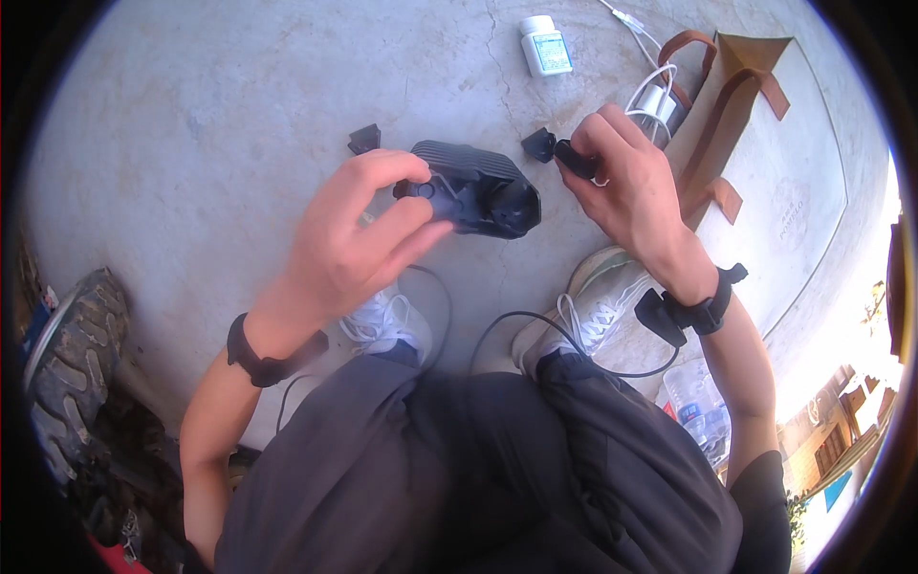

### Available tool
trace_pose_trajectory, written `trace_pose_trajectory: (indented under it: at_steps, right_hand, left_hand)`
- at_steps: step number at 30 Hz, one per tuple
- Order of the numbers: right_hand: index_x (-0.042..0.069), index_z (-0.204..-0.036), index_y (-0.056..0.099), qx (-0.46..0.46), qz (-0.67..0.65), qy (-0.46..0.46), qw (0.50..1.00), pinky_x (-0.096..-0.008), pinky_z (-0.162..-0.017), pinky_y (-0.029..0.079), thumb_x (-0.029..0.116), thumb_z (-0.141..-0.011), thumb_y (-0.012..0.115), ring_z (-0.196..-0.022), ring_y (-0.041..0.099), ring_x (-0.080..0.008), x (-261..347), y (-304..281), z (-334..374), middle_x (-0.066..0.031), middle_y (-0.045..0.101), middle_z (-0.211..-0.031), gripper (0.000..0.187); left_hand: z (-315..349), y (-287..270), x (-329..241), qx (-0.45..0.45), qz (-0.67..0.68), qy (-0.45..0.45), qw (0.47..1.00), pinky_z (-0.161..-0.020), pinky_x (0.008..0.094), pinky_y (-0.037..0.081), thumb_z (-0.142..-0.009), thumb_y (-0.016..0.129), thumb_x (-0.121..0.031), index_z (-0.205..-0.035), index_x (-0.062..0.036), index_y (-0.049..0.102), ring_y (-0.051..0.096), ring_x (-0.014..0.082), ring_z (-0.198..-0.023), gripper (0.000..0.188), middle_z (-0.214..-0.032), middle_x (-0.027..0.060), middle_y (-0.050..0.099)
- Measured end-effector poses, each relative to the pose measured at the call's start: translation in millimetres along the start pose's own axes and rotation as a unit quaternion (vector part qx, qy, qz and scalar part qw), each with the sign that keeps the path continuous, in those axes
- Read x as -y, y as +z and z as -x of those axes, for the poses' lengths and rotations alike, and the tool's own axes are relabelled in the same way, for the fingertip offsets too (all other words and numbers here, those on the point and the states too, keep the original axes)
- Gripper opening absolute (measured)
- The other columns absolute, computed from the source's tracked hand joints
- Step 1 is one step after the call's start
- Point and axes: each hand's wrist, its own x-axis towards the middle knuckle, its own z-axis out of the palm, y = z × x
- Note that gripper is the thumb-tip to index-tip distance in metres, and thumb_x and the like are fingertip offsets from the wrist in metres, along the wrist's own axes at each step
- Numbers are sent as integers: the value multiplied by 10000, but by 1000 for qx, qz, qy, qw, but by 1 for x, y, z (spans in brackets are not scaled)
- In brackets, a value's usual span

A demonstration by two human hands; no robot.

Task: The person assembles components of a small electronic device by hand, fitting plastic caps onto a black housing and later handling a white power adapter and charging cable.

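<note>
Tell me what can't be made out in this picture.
Head view: part of the black casing, hidden by the left hand.
Head view: part of the held black piece, hidden by the right hand.
Head view: print on the white bottle, too small.

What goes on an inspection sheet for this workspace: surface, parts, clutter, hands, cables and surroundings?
Surface: grey floor, cracked.
Parts: black ribbed casing; small black piece; two more black pieces, one beyond the left hand, one near the right hand.
Clutter: white bottle; bag with brown handles.
Hands: left grips casing; right pinches small black piece.
Cables: white cable near bag; black cable by shoes.
Surroundings: tyre-like object, far left.
</note>
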Motion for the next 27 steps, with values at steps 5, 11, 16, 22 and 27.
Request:
trace_pose_trajectory:
  at_steps: [5,11,16,22,27]
  right_hand:
    - [62,-1014,561,-27,-25,-27,999,-388,-687,547,71,-844,793,-818,661,-309,-1,3,3,-98,578,-1041,288]
    - [31,-971,625,-100,-90,-49,990,-296,-639,525,96,-853,821,-761,621,-192,13,-3,0,-77,589,-1024,238]
    - [32,-988,669,-120,-162,-120,972,-290,-626,520,117,-841,849,-726,616,-167,36,-6,-2,-81,610,-1066,247]
    - [7,-1068,711,-40,-131,-173,975,-286,-695,547,-16,-783,800,-845,650,-215,61,-5,5,-138,620,-1121,300]
    - [19,-1060,706,-37,-57,-260,963,-348,-719,532,-31,-720,779,-848,644,-265,61,6,6,-120,649,-1085,352]
  left_hand:
    - [-6,1,4,10,-38,26,999,-916,439,553,-682,914,-60,-870,-48,633,633,342,-1093,338,-1199,141,624]
    - [-6,-1,5,5,-35,26,999,-908,444,547,-671,913,-76,-881,-53,624,635,346,-1094,359,-1195,141,635]
    - [-6,-2,6,4,-24,28,999,-922,462,549,-675,888,-31,-871,-52,610,640,355,-1092,341,-1184,146,645]
    - [-4,-4,7,2,-8,25,1000,-943,485,547,-671,857,8,-889,-47,620,642,364,-1075,327,-1168,145,647]
    - [-7,-6,5,6,-12,24,1000,-962,481,541,-651,849,20,-1012,-44,680,627,346,-1044,403,-1136,123,638]
